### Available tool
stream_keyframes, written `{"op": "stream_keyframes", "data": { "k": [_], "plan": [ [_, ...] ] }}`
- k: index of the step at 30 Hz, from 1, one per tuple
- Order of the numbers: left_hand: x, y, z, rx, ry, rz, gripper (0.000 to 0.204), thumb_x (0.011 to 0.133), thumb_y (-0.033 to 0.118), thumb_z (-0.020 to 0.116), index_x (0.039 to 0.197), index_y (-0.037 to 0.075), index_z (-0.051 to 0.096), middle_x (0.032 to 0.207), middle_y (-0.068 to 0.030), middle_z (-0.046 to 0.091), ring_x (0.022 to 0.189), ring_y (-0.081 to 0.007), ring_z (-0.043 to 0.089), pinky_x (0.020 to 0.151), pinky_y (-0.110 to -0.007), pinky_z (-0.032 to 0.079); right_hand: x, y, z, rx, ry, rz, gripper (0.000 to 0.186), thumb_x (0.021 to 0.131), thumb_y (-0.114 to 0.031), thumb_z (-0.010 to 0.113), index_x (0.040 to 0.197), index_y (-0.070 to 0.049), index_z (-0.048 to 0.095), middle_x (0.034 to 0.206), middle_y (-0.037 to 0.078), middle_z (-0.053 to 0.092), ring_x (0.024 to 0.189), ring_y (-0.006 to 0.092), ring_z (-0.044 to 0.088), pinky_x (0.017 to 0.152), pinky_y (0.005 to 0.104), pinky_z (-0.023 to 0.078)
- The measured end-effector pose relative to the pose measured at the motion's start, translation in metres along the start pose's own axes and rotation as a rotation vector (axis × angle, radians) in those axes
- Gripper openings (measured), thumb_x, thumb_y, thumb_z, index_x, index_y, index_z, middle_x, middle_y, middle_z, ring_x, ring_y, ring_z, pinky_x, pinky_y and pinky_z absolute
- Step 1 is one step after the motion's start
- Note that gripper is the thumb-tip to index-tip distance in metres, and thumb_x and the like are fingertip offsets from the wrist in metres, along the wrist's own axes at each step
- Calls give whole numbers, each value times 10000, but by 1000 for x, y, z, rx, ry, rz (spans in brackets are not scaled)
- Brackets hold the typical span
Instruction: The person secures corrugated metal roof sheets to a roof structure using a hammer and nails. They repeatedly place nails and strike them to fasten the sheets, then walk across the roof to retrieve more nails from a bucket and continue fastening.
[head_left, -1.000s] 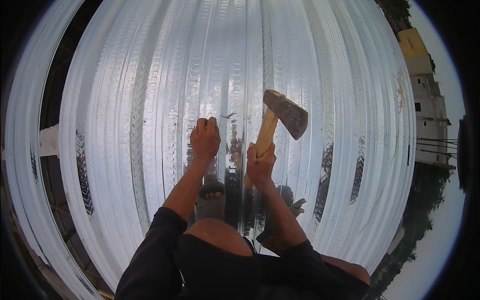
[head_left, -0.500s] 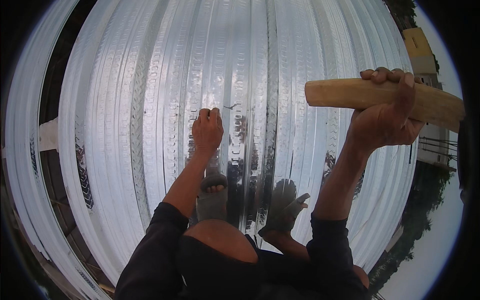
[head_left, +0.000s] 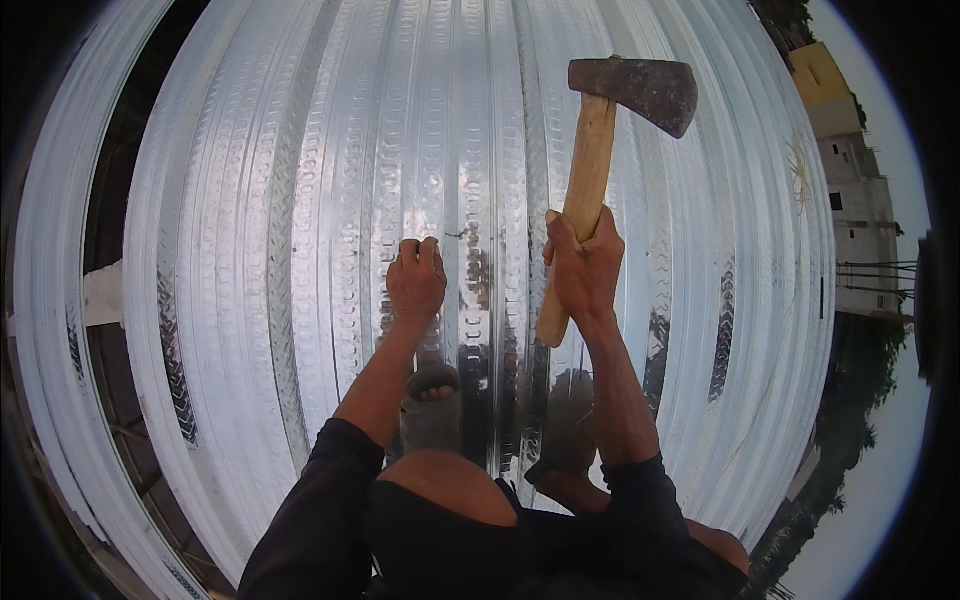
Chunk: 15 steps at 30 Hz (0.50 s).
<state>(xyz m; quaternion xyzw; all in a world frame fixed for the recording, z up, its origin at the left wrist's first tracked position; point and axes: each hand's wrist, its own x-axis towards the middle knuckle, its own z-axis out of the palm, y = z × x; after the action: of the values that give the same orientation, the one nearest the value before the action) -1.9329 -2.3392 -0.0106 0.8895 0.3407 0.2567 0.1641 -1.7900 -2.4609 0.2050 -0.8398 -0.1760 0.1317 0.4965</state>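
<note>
An axe (head_left: 590, 150) with a dark metal head and a pale wooden handle is gripped by my right hand (head_left: 588, 262). Its head points away from me, above the shiny corrugated metal sheeting (head_left: 340, 200). My left hand (head_left: 417, 280) rests low at the sheeting, left of the axe, with its fingers bent and drawn together. Whatever those fingertips pinch, if anything, is hidden. Just right of them lies a small dark wire-like piece (head_left: 458, 235) on the metal.
My sandalled foot (head_left: 434, 392) stands on the sheeting behind my left hand. On the left a dark gap with a pale block (head_left: 103, 295) separates another run of sheets (head_left: 60, 250). Past the right edge are buildings (head_left: 865, 220), projecting bars and trees (head_left: 850, 400).
My right hand has swung the axe from the upper right inward and down over the sheeting, bringing its head into view. My left hand has stayed nearly in place.
</note>
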Motion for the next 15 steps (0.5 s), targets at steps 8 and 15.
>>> {"op": "stream_keyframes", "data": {
  "k": [8,15],
  "plan": [
    [6,13,-3,-23,-11,-17,163,927,127,670,1090,124,660,995,-98,591,806,-289,664,681,-437,527,-32,9,18,399,471,-424,215,961,-134,662,1046,26,546,753,118,640,630,226,661,665,413,594],
    [5,9,1,-24,-21,6,196,915,139,690,1109,121,666,987,-98,587,798,-293,660,665,-432,524,-77,147,84,-282,-208,308,323,895,-178,658,1008,115,582,824,285,693,756,364,727,678,448,567]
  ]
}}
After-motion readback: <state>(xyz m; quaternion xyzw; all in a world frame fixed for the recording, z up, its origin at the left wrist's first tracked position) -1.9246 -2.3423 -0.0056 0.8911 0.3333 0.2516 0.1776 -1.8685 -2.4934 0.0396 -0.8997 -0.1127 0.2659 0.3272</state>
